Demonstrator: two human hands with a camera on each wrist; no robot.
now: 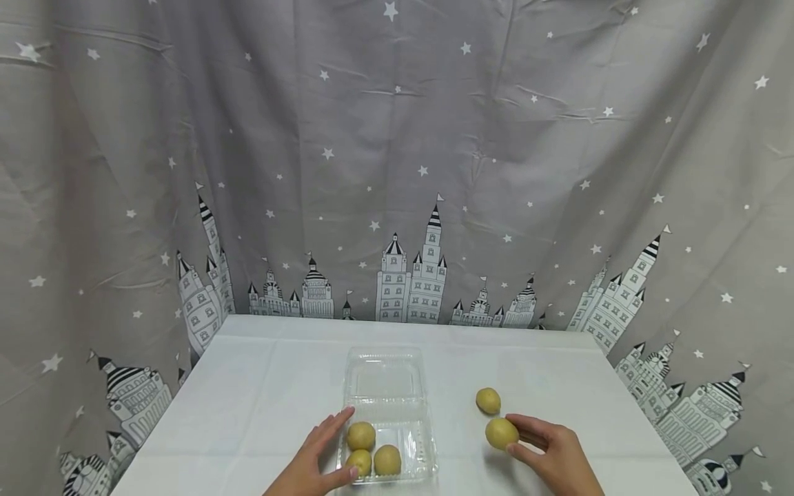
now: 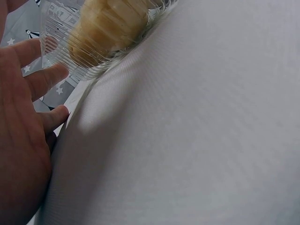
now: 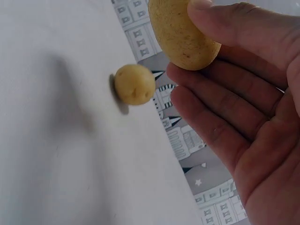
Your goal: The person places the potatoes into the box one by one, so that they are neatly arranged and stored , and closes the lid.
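Right hand point(image 1: 548, 449) pinching potato point(image 1: 501, 434) above table point(image 1: 279, 386), between right edges of clear tray point(image 1: 414, 441) and table, so I'd lower it gently into tray's far-right corner, left hand point(image 1: 315, 456), fingers spread at its left edge, bracing lightly

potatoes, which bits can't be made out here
Head: front-left potato in the clear container, partly covered by the left hand.
Left wrist: boxed potatoes, streaked by the container's ribs, cut by the top edge.
Right wrist: held potato, cut by the top edge, partly covered by the right hand.
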